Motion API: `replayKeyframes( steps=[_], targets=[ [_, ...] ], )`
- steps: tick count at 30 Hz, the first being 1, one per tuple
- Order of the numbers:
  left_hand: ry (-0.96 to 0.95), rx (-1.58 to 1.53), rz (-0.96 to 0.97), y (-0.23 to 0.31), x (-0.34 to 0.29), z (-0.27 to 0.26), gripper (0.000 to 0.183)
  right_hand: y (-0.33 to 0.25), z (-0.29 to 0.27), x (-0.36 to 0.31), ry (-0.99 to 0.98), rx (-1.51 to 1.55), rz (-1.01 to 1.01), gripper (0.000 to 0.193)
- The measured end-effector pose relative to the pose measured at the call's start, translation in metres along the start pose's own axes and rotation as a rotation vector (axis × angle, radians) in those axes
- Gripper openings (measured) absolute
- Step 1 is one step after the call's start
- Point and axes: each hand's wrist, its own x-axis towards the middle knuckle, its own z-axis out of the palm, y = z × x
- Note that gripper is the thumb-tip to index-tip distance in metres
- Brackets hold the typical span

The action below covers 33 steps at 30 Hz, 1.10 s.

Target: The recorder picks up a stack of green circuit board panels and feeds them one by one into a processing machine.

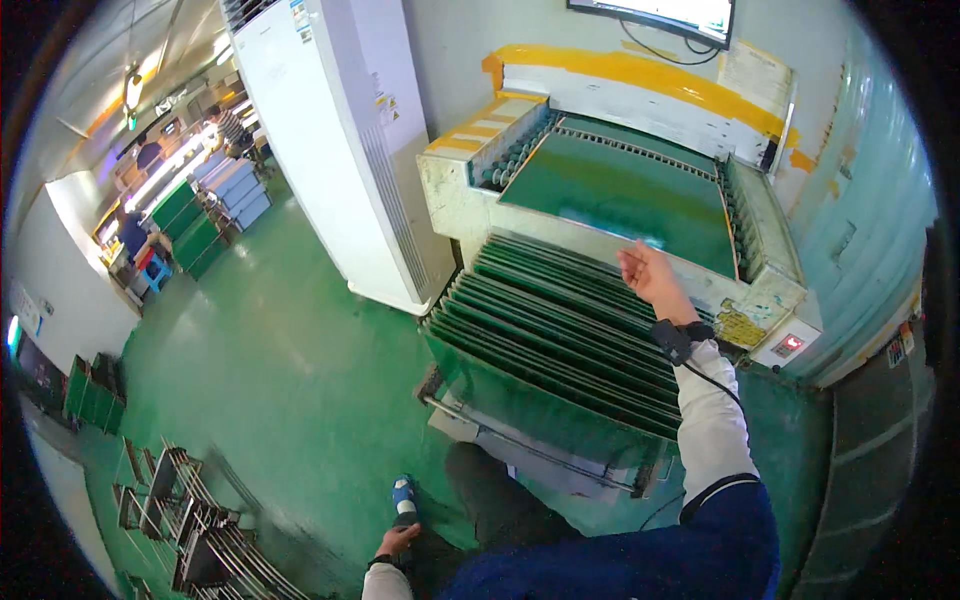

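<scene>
My right hand [650,280] reaches forward over the rack, its fingers curled in and nothing visible in them. It is close to the front edge of a large flat green panel [625,190], which lies on the rollers of a conveyor machine [455,185]. I cannot tell whether the fingertips touch the panel. Below the hand stands a rack [540,475] on the floor, filled with several thin dark green panels [540,350] on edge. My left hand [398,541] hangs low beside my leg, with its fingers loosely extended and nothing visible in it.
A tall white cabinet-like unit [335,130] stands left of the machine. Empty metal racks [190,510] sit at the lower left. A small control box [787,343] with a red display is at the machine's right. Far left, people work near stacked panels [235,190].
</scene>
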Motion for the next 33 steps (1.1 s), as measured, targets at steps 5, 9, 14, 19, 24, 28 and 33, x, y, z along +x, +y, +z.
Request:
replayKeyframes(
  steps=[5, 9, 14, 19, 24, 28, 33],
  targets=[
    [0.026, -0.079, 0.109, -0.016, 0.001, -0.001, 0.05, 0.023, 0.057, -0.065, -0.085, -0.438, 0.061, 0.029],
    [0.032, -0.121, 0.076, -0.025, 0.001, -0.005, 0.052, 0.057, 0.108, -0.14, -0.313, -0.993, -0.171, 0.02],
    [0.01, -0.18, 0.086, -0.02, -0.011, -0.006, 0.053, 0.095, 0.133, -0.203, -0.541, -1.37, -0.446, 0.019],
    [0.052, -0.206, 0.13, -0.024, -0.017, -0.007, 0.051, 0.116, 0.14, -0.226, -0.608, -1.588, -0.738, 0.024],
    [0.068, -0.217, 0.097, -0.014, -0.029, -0.007, 0.048, 0.129, 0.142, -0.226, -0.525, -1.58, -0.682, 0.027],
    [0.115, -0.217, 0.174, -0.025, -0.022, -0.007, 0.047, 0.143, 0.147, -0.228, -0.421, -1.471, -0.49, 0.029],
    [0.138, -0.189, 0.171, -0.041, -0.013, -0.013, 0.048, 0.163, 0.146, -0.224, -0.48, -1.567, -0.611, 0.029]
  ],
)
